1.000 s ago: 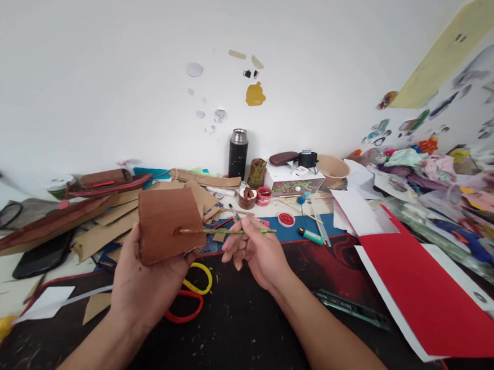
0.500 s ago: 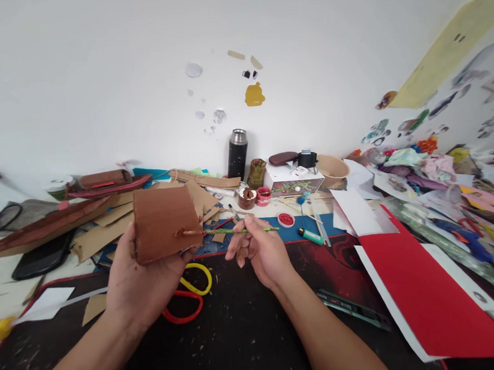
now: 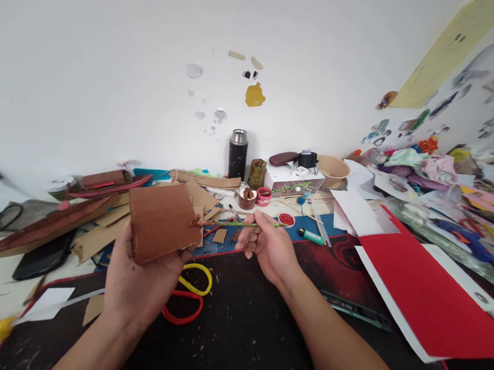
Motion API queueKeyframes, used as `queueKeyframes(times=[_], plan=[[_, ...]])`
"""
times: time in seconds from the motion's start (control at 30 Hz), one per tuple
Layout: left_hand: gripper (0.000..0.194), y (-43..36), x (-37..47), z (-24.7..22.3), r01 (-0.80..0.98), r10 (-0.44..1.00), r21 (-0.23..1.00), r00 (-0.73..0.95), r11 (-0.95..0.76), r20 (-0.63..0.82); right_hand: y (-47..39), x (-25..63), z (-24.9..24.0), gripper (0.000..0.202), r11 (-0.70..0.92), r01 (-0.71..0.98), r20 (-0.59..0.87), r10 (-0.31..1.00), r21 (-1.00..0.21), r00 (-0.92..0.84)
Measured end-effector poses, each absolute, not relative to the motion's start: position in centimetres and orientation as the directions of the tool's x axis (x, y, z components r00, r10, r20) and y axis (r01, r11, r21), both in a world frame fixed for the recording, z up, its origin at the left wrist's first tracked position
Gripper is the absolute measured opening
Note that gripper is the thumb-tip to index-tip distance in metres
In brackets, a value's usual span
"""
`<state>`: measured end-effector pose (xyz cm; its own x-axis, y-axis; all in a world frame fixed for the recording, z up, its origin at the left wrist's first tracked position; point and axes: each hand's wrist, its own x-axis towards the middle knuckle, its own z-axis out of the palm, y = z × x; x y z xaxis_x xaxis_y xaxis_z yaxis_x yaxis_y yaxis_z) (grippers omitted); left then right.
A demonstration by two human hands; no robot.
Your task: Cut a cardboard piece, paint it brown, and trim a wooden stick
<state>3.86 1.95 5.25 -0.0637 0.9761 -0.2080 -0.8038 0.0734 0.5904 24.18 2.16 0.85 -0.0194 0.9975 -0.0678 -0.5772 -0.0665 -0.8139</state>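
My left hand (image 3: 141,282) holds up a brown-painted, curved cardboard piece (image 3: 160,222), gripping it from below and at its left side. Between the thumb and fingers of my right hand (image 3: 270,245) is a thin green paintbrush (image 3: 233,224), held nearly level. Its brown-coated bristles touch the right edge of the painted piece. Behind the hands stand an open jar of brown paint (image 3: 247,201) and a small jar of red paint (image 3: 263,196) with another green brush resting across it.
Scissors (image 3: 201,294) with yellow and red handles lie beneath my left hand. A black flask (image 3: 237,157) stands against the wall. Cardboard scraps (image 3: 102,232) and a long brown boat-shaped piece (image 3: 47,224) are at the left. Red paper (image 3: 431,285) and a utility knife (image 3: 355,310) lie at the right.
My right hand has moved slightly right and up, taking the brush tip from the painted surface's lower right to its right edge. The cardboard piece has shifted slightly left.
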Motion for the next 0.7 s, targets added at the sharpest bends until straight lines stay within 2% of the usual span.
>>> queueKeyframes(times=[0.5, 0.7], plan=[[0.043, 1.88, 3.96, 4.62, -0.774, 0.979, 0.628, -0.053, 0.084, -0.196, 2.16, 24.30, 1.16, 0.042, -0.041, -0.594, -0.060, 0.998, -0.803, 0.013], [0.042, 1.89, 3.88, 4.37, -0.823, 0.969, 0.560, -0.049, 0.098, -0.242, 2.20, 24.29, 1.25, 0.043, -0.035, -0.602, -0.056, 0.998, -0.797, 0.016]])
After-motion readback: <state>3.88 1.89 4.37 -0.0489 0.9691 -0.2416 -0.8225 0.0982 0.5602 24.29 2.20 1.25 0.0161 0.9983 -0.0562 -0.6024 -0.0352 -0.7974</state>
